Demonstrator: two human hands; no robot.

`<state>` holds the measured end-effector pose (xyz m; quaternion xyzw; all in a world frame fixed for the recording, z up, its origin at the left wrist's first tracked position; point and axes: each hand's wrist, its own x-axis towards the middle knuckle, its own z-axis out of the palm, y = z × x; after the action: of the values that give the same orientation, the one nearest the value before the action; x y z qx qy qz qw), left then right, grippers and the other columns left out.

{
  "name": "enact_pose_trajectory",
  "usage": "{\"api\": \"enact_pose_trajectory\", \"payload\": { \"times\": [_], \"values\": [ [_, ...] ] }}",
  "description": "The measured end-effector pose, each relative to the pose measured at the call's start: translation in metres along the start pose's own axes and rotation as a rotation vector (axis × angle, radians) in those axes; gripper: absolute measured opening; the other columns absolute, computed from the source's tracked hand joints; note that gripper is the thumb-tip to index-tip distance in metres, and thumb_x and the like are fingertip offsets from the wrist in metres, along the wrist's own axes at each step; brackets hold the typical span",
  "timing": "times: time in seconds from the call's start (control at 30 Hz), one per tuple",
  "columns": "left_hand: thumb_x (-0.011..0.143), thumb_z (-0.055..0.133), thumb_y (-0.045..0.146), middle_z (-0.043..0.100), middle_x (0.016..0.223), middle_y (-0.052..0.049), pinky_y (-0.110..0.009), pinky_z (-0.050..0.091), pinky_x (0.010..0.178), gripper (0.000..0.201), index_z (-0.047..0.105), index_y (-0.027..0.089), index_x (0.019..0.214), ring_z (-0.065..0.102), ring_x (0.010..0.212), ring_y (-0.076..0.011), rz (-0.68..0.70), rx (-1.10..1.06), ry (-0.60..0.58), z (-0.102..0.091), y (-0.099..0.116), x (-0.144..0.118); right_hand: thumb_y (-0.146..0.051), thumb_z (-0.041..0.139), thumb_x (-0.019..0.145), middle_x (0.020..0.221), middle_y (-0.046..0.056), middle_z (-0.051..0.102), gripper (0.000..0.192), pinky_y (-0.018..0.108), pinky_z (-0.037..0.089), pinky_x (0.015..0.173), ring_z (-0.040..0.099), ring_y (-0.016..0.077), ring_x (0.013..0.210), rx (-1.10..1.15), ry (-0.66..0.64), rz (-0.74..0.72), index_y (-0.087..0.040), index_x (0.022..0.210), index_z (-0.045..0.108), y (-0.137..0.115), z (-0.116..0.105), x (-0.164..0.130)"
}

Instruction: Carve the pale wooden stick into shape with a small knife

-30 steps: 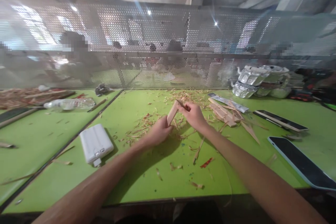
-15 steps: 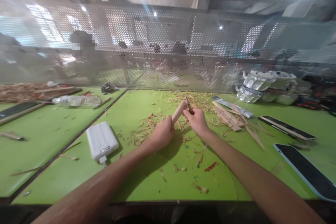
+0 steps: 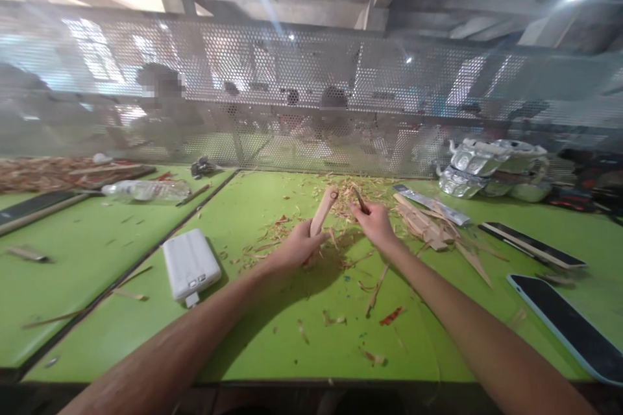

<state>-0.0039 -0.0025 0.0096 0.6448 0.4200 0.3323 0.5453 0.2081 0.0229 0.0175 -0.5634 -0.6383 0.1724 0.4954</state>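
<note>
My left hand is closed round the lower end of a pale wooden stick, which tilts up and to the right. A small dark round mark or hole shows near its rounded top. In my right hand is a carving knife, its short dark blade pointing up and left. A small gap separates the blade from the stick. Curled wood shavings lie on the green table behind and beneath both hands.
A white power bank with a plug lies left, a plastic bottle farther back. On the right are wood pieces, a metal ruler-like strip, a phone and foil-like silver objects. A perforated screen stands behind; people sit beyond it.
The knife has come away from the stick's top as my right hand moved slightly right. My left hand has shifted a little left and down, and the stick has turned, showing its round mark.
</note>
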Motion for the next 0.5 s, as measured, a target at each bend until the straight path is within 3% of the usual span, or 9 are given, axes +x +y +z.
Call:
{"api": "enact_pose_trajectory", "payload": {
  "times": [0.27, 0.5],
  "values": [
    [0.097, 0.057, 0.027, 0.045, 0.058, 0.01, -0.022, 0.04, 0.035, 0.013, 0.048, 0.018, 0.1, 0.044, 0.039, -0.0079, -0.003, 0.142, 0.062, 0.007, 0.006, -0.003, -0.051, 0.055, 0.093, 0.07, -0.001, 0.053, 0.03, 0.028, 0.036, 0.057, 0.049, 0.0156, 0.06, 0.05, -0.179, -0.102, -0.022, 0.086, 0.055, -0.014, 0.01, -0.013],
    [0.095, 0.058, 0.027, 0.044, 0.056, 0.01, -0.022, 0.036, 0.039, 0.012, 0.048, 0.019, 0.093, 0.042, 0.039, -0.008, 0.001, 0.132, 0.108, 0.006, 0.006, -0.003, -0.048, 0.038, 0.102, 0.062, -0.004, 0.044, 0.03, 0.029, 0.029, 0.054, 0.044, 0.0159, 0.054, -0.131, -0.207, -0.15, -0.023, 0.089, 0.05, -0.024, 0.016, -0.021]
  ]
}}
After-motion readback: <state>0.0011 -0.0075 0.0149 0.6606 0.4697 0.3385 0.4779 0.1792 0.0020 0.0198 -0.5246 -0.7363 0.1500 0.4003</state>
